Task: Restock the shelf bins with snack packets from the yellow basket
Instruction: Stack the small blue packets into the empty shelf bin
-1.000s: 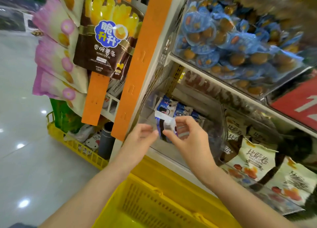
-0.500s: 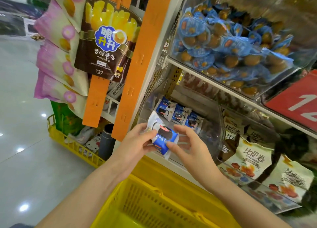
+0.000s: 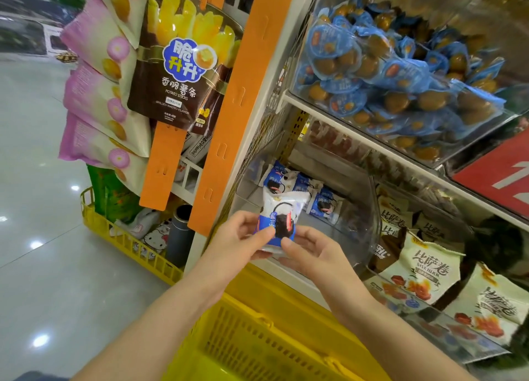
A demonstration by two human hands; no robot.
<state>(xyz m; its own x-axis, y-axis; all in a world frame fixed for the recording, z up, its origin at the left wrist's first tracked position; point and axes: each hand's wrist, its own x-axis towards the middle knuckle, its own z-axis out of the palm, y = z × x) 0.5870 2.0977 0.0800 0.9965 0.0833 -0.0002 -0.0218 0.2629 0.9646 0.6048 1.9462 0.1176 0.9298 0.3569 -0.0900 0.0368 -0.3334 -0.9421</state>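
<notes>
A white and blue snack packet (image 3: 282, 214) stands upright just in front of a clear shelf bin (image 3: 355, 231). My left hand (image 3: 240, 237) pinches its lower left edge and my right hand (image 3: 312, 251) pinches its lower right edge. Behind it, several packets of the same kind (image 3: 325, 203) lie in the back of that bin. The yellow basket (image 3: 257, 332) sits below my forearms, and its contents are out of view.
A bin of blue-wrapped snacks (image 3: 400, 74) sits on the shelf above. Cream packets (image 3: 423, 269) fill bins to the right. Orange hanging strips (image 3: 226, 122) with potato-stick bags (image 3: 180, 59) stand at the left. A second yellow basket (image 3: 126, 243) rests on the floor.
The packet has been turned from tilted to upright and lifted slightly in front of the bin. Both hands have shifted to pinch its lower edge.
</notes>
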